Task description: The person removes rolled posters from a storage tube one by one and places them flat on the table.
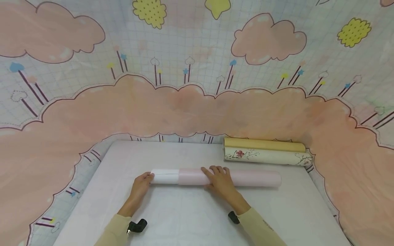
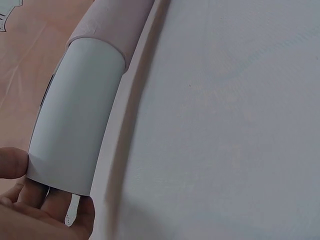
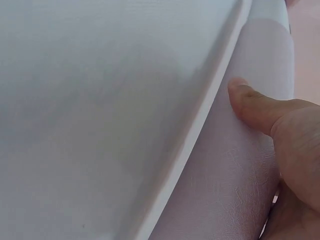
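At the left end, left hand (image 1: 140, 186): its fingers are bent at the end of the white inner roll, thumb on the outside, pinching that end; the gap between thumb and fingers is narrow.
White inner roll (image 1: 166, 176): lies left to right across the middle of the tabletop (image 1: 184, 213), with a thin dark line running along it; its right part disappears inside the pink roll. Whether it is a stiff core or rolled sheet, I cannot tell.
Pink roll (image 1: 257, 178): wraps round the white one and continues to the right, in line with it, pale and faintly textured.
Right hand (image 1: 220, 181): set over the pink roll left of its middle, fingers spread and curved over the top, thumb on the near side, holding it round.
Yellow roll (image 1: 264, 144): far right, along the tabletop's far edge.
Flowered roll (image 1: 271, 157): touching the yellow one on its near side, cream with a red blossom and dark branches.
What could go wrong, left part: a crooked pull or push on the white roll could make it bind and crease the pink rim.
What could go wrong, right part: too firm a squeeze may dent the pink roll; too light a hold may let it turn or loosen. A rightward swing of the arm could bump the flowered roll at the corner.
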`<state>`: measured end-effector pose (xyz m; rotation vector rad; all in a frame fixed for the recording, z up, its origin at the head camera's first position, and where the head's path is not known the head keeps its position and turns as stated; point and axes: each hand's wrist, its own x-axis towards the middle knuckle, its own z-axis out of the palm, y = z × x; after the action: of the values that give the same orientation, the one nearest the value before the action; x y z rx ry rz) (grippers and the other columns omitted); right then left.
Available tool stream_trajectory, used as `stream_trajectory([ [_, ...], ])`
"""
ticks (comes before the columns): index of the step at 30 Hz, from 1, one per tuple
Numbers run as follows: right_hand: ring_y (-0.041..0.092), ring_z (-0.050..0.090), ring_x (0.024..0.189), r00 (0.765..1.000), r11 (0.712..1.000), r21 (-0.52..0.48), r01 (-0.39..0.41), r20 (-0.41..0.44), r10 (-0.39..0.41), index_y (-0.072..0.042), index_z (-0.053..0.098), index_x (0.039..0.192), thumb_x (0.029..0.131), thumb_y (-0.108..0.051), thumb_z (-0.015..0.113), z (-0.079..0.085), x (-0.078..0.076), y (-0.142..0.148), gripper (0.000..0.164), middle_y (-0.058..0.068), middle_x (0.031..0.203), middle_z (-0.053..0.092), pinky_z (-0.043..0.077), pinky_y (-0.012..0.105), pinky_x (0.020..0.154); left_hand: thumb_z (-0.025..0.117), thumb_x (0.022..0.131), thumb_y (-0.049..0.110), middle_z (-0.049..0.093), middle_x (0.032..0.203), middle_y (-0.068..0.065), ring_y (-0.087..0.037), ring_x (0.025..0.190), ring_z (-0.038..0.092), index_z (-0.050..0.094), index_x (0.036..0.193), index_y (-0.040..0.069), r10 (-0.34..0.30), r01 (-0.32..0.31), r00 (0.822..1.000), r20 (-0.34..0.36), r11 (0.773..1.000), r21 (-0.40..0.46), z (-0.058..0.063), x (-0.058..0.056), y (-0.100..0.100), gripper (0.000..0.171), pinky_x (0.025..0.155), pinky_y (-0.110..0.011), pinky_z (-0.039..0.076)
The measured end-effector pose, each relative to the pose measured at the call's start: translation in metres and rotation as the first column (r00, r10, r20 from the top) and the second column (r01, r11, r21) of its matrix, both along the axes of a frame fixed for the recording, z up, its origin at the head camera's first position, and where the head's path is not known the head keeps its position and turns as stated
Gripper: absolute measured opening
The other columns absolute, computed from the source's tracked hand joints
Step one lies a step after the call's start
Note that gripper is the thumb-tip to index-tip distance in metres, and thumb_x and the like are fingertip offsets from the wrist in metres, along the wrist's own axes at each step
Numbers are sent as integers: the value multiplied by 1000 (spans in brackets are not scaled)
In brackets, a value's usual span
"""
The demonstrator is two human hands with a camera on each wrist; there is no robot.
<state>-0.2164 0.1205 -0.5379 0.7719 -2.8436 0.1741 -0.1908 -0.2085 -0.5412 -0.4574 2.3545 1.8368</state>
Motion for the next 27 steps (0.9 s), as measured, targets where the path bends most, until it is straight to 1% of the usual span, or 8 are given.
stream_trajectory([
  [4, 32, 54, 119, 1000, 1000, 8, 11, -4, -11, -29, 45, 145, 80, -43, 77, 1, 2, 5, 74, 9, 130, 58, 38, 56, 102, 45, 104, 28, 39, 150, -26, -36, 136, 38, 45, 139, -8, 10, -10, 1000, 3, 1000, 24, 3, 3, -4, 50, 115, -55, 32],
  [7, 32, 54, 119, 1000, 1000, 16, 23, -12, -22, -29, 46, 145, 80, -44, 77, 3, 4, 8, 73, 9, 130, 58, 38, 56, 102, 45, 103, 27, 40, 149, -26, -36, 136, 39, 46, 138, -9, 11, -11, 1000, -2, 1000, 28, 4, 3, -5, 50, 114, -54, 33],
  [13, 34, 53, 120, 999, 999, -19, 31, 14, -30, -28, 46, 145, 80, -40, 79, 8, 7, 13, 74, 11, 131, 57, 36, 58, 104, 45, 104, 27, 43, 147, -25, -35, 135, 40, 46, 138, -9, -1, 1, 1000, -10, 999, 33, 7, 4, -7, 49, 115, -53, 32],
  [18, 34, 54, 120, 999, 999, -20, 34, -1, -34, -28, 46, 145, 80, -40, 79, 9, 8, 19, 74, 11, 131, 57, 36, 58, 104, 44, 104, 26, 42, 148, -26, -36, 138, 39, 45, 139, -9, -5, 5, 1000, -14, 999, 37, 9, 4, -9, 50, 117, -54, 30],
  [22, 33, 54, 120, 999, 999, -13, 32, -14, -32, -28, 47, 145, 79, -41, 79, 7, 7, 25, 74, 10, 130, 58, 37, 58, 103, 44, 104, 25, 39, 149, -27, -37, 140, 37, 41, 141, -10, 3, -3, 1000, -9, 999, 49, 9, 4, -11, 51, 118, -53, 29],
  [27, 35, 54, 120, 1000, 999, -32, 21, -4, -21, -27, 48, 144, 79, -38, 80, 9, 7, 30, 74, 11, 130, 59, 36, 59, 103, 44, 105, 27, 36, 151, -27, -39, 141, 35, 38, 143, -11, 0, 0, 1000, 0, 998, 64, 8, 5, -14, 54, 119, -54, 27],
])
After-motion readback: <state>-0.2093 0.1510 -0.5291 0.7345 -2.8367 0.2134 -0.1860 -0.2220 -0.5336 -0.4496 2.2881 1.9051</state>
